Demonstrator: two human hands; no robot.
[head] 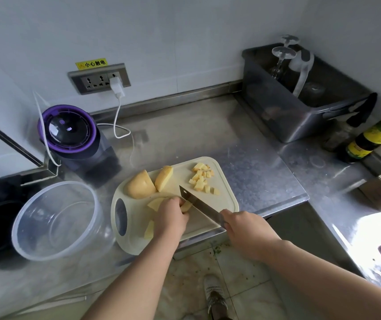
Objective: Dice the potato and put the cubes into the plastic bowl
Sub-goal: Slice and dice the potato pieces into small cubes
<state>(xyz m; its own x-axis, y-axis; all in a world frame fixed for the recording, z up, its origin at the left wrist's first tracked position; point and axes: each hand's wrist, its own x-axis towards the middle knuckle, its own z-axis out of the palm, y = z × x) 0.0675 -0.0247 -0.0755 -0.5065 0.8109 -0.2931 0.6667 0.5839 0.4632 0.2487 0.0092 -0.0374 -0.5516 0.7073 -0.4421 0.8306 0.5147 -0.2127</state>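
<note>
Curled round the handle, my right hand (pixel 242 229) comes in from the lower right with the forearm stretched toward the cutting board (pixel 226 199). It grips the knife (pixel 198 203), whose blade is angled up and to the left, edge down at the board. My left hand (pixel 172 214) reaches in from below, knuckles up. Its fingers are bent and pinch a small potato piece (pixel 186 206), which sits right against the blade's left face. Two pale slices (pixel 154 203) lie touching that hand, one at its upper left and one by the wrist. Farther up the board sit a large potato chunk (pixel 139 184) and a wedge (pixel 164 177) just beside it. To their right, beyond the blade tip, lies a loose heap of cubes (pixel 202 180). The plastic bowl (pixel 21 211) stands on the tabletop (pixel 254 162) just left of the board, near my left forearm.
</note>
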